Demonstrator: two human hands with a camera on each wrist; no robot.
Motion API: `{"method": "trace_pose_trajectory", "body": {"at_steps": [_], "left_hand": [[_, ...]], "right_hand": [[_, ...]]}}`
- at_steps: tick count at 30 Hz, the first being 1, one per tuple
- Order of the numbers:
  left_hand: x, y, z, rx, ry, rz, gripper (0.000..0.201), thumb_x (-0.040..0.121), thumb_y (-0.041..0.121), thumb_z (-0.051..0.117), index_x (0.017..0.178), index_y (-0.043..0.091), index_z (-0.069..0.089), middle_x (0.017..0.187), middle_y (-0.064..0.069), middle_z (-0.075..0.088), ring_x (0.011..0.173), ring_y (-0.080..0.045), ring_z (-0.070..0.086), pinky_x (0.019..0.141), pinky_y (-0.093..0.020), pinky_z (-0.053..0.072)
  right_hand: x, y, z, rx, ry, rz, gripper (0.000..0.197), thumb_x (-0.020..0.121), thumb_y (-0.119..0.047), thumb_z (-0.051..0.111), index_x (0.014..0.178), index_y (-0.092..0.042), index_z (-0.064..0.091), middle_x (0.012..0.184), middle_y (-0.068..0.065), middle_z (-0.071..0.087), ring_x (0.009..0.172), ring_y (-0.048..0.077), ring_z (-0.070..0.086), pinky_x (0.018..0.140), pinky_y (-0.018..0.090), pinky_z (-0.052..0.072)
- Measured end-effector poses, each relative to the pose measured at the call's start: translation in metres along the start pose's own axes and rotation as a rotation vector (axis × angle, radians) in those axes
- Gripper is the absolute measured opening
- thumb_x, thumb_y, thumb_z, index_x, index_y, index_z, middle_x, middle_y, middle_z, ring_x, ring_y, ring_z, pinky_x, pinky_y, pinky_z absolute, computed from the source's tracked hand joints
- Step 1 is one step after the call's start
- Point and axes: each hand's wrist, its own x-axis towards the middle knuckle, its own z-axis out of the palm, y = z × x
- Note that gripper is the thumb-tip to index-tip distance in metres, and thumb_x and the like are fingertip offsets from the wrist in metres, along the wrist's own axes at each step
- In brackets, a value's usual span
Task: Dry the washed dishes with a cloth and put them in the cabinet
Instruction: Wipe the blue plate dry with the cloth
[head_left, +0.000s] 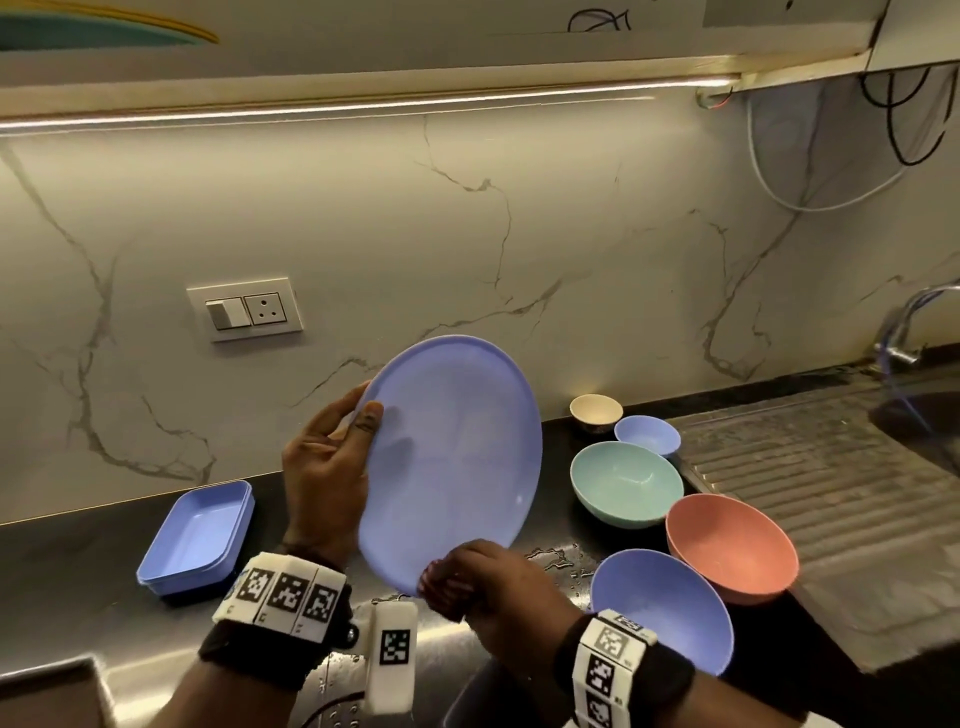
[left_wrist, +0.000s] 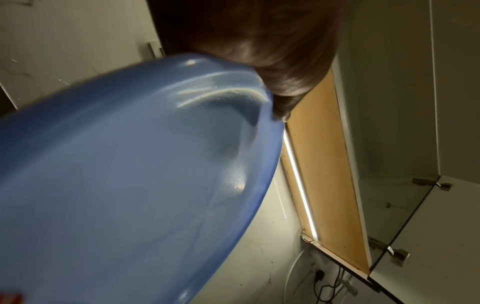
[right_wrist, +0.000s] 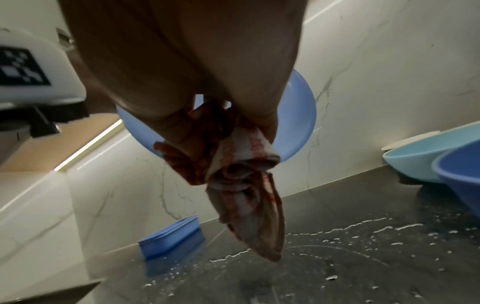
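Observation:
A large blue plate (head_left: 457, 462) is held up on edge above the dark counter, its face toward me. My left hand (head_left: 332, 452) grips its left rim, thumb on the face and fingers behind. The same plate (left_wrist: 124, 185) fills the left wrist view, with the thumb on its rim. My right hand (head_left: 472, 582) sits at the plate's bottom edge, fingers curled round a bunched red-and-white cloth (right_wrist: 244, 181) that hangs below the fist. Behind that fist the plate (right_wrist: 301, 115) shows only in part.
On the counter to the right stand a teal bowl (head_left: 626, 480), a pink bowl (head_left: 732, 545), a blue bowl (head_left: 665, 608), a small blue bowl (head_left: 647, 434) and a cream cup (head_left: 596, 411). A blue rectangular tray (head_left: 200, 535) lies left. Water puddles (right_wrist: 337, 242) wet the counter. Sink drainboard (head_left: 831, 493) at right.

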Motion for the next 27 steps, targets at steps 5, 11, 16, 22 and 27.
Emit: {"method": "trace_pose_trajectory", "body": {"at_steps": [5, 11, 16, 22, 27], "left_hand": [[-0.004, -0.007, -0.002, 0.02, 0.008, 0.006, 0.022, 0.093, 0.013, 0.068, 0.105, 0.03, 0.072, 0.086, 0.009, 0.078, 0.075, -0.006, 0.071, 0.062, -0.02, 0.057], [0.001, -0.007, -0.008, -0.02, 0.031, -0.001, 0.019, 0.092, 0.013, 0.068, 0.107, 0.025, 0.073, 0.085, 0.013, 0.078, 0.075, -0.005, 0.07, 0.063, -0.019, 0.057], [-0.002, -0.008, -0.024, 0.059, 0.102, 0.019, 0.02, 0.095, 0.018, 0.066, 0.11, 0.03, 0.069, 0.08, 0.017, 0.076, 0.07, 0.001, 0.067, 0.057, -0.013, 0.053], [-0.009, -0.011, -0.016, 0.377, 0.009, 0.193, 0.029, 0.09, 0.018, 0.071, 0.116, 0.028, 0.071, 0.092, 0.041, 0.067, 0.085, 0.022, 0.061, 0.072, -0.001, 0.045], [-0.04, -0.031, -0.004, 0.431, -0.388, 0.382, 0.045, 0.086, 0.037, 0.069, 0.129, 0.048, 0.061, 0.123, 0.018, 0.069, 0.11, -0.001, 0.067, 0.093, -0.025, 0.055]], "right_hand": [[0.011, -0.028, -0.028, 0.154, 0.009, -0.049, 0.047, 0.081, -0.008, 0.072, 0.124, -0.024, 0.065, 0.124, -0.005, 0.063, 0.113, 0.006, 0.058, 0.098, 0.02, 0.048], [0.003, -0.021, -0.01, -0.032, -0.018, -0.112, 0.052, 0.083, -0.01, 0.066, 0.129, -0.032, 0.059, 0.126, -0.009, 0.061, 0.111, 0.014, 0.062, 0.092, 0.034, 0.054], [-0.002, -0.016, -0.041, 0.165, -0.2, 0.084, 0.042, 0.077, -0.032, 0.069, 0.119, -0.031, 0.067, 0.117, -0.012, 0.067, 0.107, 0.001, 0.062, 0.097, 0.025, 0.051], [0.043, -0.013, -0.072, 0.656, 0.341, 0.188, 0.047, 0.077, -0.005, 0.06, 0.121, -0.022, 0.066, 0.114, 0.0, 0.074, 0.11, 0.018, 0.068, 0.099, 0.039, 0.052], [0.07, -0.027, -0.09, 1.152, 0.486, 0.366, 0.058, 0.083, -0.047, 0.066, 0.121, -0.003, 0.058, 0.107, 0.018, 0.067, 0.095, 0.03, 0.067, 0.075, 0.04, 0.057]]}}
